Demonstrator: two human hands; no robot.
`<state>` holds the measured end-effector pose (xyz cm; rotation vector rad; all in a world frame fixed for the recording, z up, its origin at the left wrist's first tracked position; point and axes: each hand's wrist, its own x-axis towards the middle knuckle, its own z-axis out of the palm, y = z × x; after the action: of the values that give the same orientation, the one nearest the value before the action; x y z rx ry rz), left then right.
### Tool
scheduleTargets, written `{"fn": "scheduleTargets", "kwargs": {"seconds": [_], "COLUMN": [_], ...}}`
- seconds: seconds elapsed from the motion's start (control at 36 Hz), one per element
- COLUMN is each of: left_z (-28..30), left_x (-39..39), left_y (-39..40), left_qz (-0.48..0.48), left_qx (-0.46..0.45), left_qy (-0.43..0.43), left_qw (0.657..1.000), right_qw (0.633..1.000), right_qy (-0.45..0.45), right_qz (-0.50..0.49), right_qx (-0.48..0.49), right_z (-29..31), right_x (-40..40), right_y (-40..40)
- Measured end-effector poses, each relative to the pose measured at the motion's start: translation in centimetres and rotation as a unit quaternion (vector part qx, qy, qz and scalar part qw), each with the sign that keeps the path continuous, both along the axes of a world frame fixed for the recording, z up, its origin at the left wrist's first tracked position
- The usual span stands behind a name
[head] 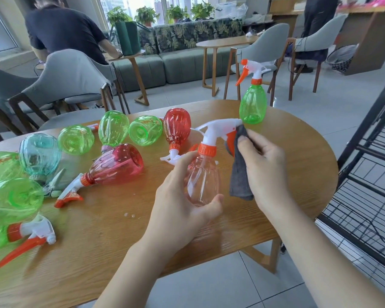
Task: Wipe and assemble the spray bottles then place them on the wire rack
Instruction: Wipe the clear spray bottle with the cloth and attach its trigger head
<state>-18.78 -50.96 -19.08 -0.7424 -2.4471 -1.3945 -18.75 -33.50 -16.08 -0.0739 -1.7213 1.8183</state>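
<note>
In left hand [182, 196], fingers curled round pale pink bottle [202, 178]; trigger head [220, 132] is wiped with grey cloth [240, 174] pinched in right hand [262, 165]; bottle is best kept steady.

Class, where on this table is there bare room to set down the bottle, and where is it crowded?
Free: the near table edge below the left hand, and the right end beside the upright green bottle. Crowded: the left, with lying bottles.
</note>
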Motion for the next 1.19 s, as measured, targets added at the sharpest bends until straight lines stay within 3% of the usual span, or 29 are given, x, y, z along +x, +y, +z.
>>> {"fn": "scheduleTargets", "kwargs": {"seconds": [0.08,0.28,0.39,0.53,0.58,0.78,1.0,1.19], "left_z": [-0.1,-0.3,-0.5,-0.4,-0.3,0.1,0.5,0.8], "left_x": [-0.1,-0.2,-0.2,-0.7,-0.8,-0.3,0.6,1.0], "left_y": [-0.2,0.0,-0.1,-0.8,-0.9,-0.2,0.8,1.4], "left_qz": [0.002,-0.008,-0.007,0.005,0.011,0.035,0.057,0.072], "left_qx": [0.006,0.003,0.028,0.039,0.028,-0.06,-0.185,-0.247], "left_qy": [-0.006,-0.016,-0.027,0.007,0.015,0.04,0.106,0.125], "left_qw": [1.0,1.0,0.999,0.999,0.999,0.997,0.975,0.958], "right_qw": [0.994,0.993,0.981,0.919,0.899,0.903,0.912,0.901], "right_qy": [-0.003,0.01,0.006,-0.054,-0.082,-0.016,-0.098,-0.086], "right_qz": [-0.002,-0.042,-0.044,-0.04,-0.046,-0.198,-0.131,-0.107], "right_qx": [0.106,0.107,0.186,0.388,0.429,0.381,0.377,0.412], "right_z": [-0.4,-0.4,-0.7,-1.1,-0.9,2.7,3.6,4.5], "right_x": [0.0,0.0,0.2,0.6,0.7,1.5,1.5,2.7], "right_y": [0.8,1.1,1.2,2.6,3.1,3.9,4.3,3.5]}}
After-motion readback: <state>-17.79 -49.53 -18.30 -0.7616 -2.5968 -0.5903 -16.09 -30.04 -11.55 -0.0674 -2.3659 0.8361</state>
